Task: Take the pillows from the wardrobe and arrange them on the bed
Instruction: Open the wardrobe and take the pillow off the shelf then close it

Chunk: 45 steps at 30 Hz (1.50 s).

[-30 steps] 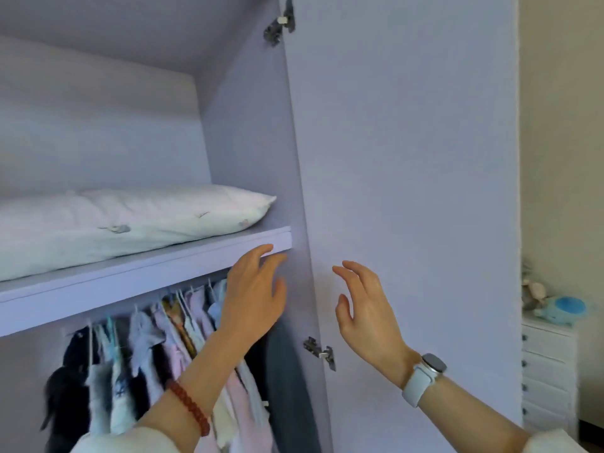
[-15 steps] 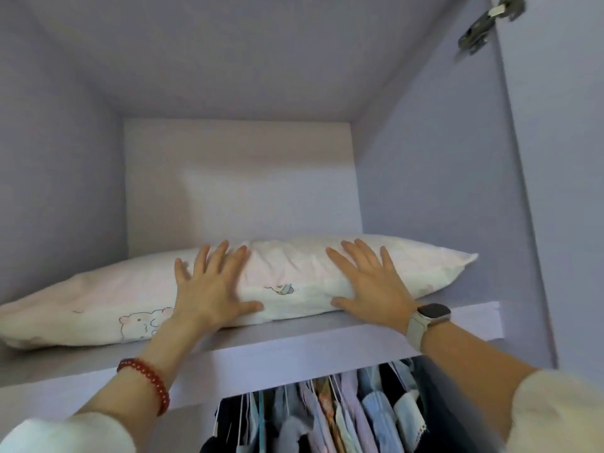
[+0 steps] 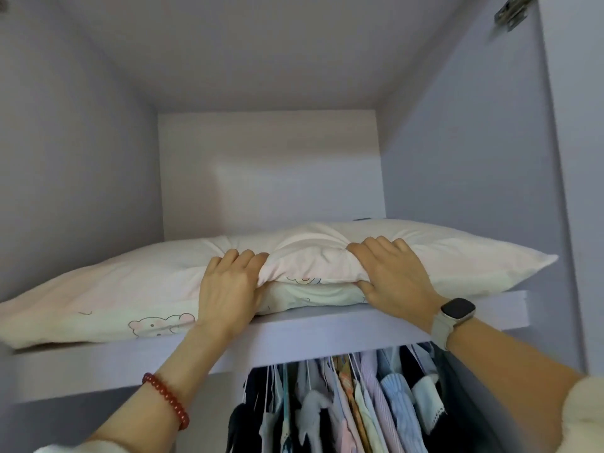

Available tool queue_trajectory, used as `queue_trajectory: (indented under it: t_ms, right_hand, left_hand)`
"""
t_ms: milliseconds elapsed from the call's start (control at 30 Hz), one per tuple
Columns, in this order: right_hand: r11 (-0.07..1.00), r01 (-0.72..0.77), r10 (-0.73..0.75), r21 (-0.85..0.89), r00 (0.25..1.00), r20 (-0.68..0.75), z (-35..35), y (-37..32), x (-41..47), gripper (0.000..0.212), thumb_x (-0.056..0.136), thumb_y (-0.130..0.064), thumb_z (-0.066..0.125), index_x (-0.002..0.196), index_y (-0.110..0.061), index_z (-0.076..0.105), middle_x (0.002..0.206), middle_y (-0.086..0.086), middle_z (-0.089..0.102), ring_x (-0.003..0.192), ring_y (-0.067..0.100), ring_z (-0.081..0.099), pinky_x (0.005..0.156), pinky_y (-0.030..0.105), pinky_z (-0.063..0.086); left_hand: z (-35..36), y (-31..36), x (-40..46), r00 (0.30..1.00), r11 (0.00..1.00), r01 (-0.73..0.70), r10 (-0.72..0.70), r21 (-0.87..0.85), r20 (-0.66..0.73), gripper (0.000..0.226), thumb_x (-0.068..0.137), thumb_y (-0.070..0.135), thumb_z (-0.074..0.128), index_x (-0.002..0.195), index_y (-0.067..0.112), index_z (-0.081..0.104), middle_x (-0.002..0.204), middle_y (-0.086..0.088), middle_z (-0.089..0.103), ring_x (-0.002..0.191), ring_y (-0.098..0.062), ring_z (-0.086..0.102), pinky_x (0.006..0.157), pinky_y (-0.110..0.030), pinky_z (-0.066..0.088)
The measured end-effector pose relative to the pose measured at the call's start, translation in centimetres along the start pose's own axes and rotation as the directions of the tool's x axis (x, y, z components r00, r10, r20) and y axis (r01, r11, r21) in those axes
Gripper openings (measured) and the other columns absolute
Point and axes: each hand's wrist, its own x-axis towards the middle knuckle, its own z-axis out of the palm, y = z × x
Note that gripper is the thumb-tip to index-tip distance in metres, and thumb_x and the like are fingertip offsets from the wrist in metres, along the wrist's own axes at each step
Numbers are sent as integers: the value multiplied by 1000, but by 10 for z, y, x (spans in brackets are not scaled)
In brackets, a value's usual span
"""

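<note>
A long white pillow with small pink cartoon prints lies across the upper wardrobe shelf. A second pillow may lie under it, but I cannot tell. My left hand grips a bunch of the pillow's front edge near its middle. My right hand, with a watch on the wrist, clutches the fabric a little further right. The cloth puckers up between both hands. The bed is out of view.
Below the shelf hang several shirts and dark garments on a rail. Lilac wardrobe walls close in on the left and right. The open door with its hinge stands at the right.
Both hands lay flat on the pillow half a second ago; now their fingers have curled and bunched its front edge. A second ago they were still below the shelf.
</note>
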Motion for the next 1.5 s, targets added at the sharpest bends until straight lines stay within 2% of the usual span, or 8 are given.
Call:
queue_trajectory:
  t_ms: [267, 400, 700, 833, 1133, 1267, 1400, 1500]
  right_hand:
    - [995, -77, 79, 57, 996, -49, -96, -56, -99, 50, 47, -7, 75, 91, -10, 52, 73, 5, 59, 63, 25, 55, 59, 28, 42]
    - [997, -47, 48, 55, 999, -4, -135, -70, -154, 28, 60, -22, 48, 87, -18, 46, 67, 0, 54, 63, 14, 42, 56, 23, 12]
    - [982, -33, 13, 186, 994, 106, -191, -91, -242, 22, 70, -15, 45, 89, -10, 54, 69, 8, 61, 57, 24, 59, 50, 23, 39]
    - [977, -8, -24, 211, 989, 149, -204, -94, -264, 44, 52, 11, 70, 93, -2, 59, 76, 15, 67, 61, 28, 64, 48, 28, 52]
    - [929, -110, 31, 354, 974, 223, -208, -100, -298, 32, 80, -20, 43, 96, 2, 60, 79, 19, 71, 62, 31, 68, 54, 40, 57]
    - [800, -500, 239, 332, 772, 589, -196, -102, -339, 27, 93, -15, 44, 116, -3, 51, 102, 18, 65, 91, 34, 62, 79, 34, 47]
    - [807, -512, 228, 295, 731, 643, -208, -99, -378, 21, 94, -23, 44, 110, -10, 48, 86, 10, 62, 71, 30, 59, 61, 32, 40]
    - [818, -537, 202, 206, 604, 771, -214, -99, -412, 20, 95, -35, 38, 108, -21, 46, 94, 6, 64, 79, 25, 58, 69, 34, 45]
  left_hand:
    - [-109, 46, -84, 998, 996, -45, 42, -80, -42, 40, 62, 7, 67, 101, 5, 60, 79, -11, 65, 73, -30, 53, 62, -32, 23]
    - [-151, 65, -121, 992, 982, -118, 110, -146, -60, 39, 68, 10, 41, 105, 10, 53, 79, -7, 65, 75, -21, 39, 61, -29, 22]
    - [-203, 118, -183, 977, 960, -213, 212, -182, -22, 40, 68, 3, 46, 106, 9, 58, 70, -7, 60, 63, -25, 49, 58, -28, 24]
    - [-216, 132, -194, 965, 947, -261, 259, -187, -33, 43, 65, -4, 44, 103, 7, 60, 66, -8, 58, 59, -25, 49, 52, -31, 33]
    - [-244, 138, -185, 911, 891, -395, 411, -221, 27, 27, 68, 0, 70, 93, 8, 66, 64, -5, 61, 56, -24, 54, 51, -29, 39]
    - [-243, 172, -189, 843, 839, -464, 517, -284, 151, 32, 65, 4, 43, 82, 12, 68, 63, -2, 65, 55, -23, 58, 48, -27, 43]
    - [-224, 195, -210, 767, 828, -356, 523, -433, 371, 15, 65, 2, 59, 75, 10, 66, 60, -4, 65, 53, -24, 60, 43, -24, 40]
    - [-189, 214, -259, 643, 851, -89, 446, -517, 623, 21, 88, 22, 54, 107, 14, 60, 85, -11, 69, 77, -32, 64, 58, -33, 43]
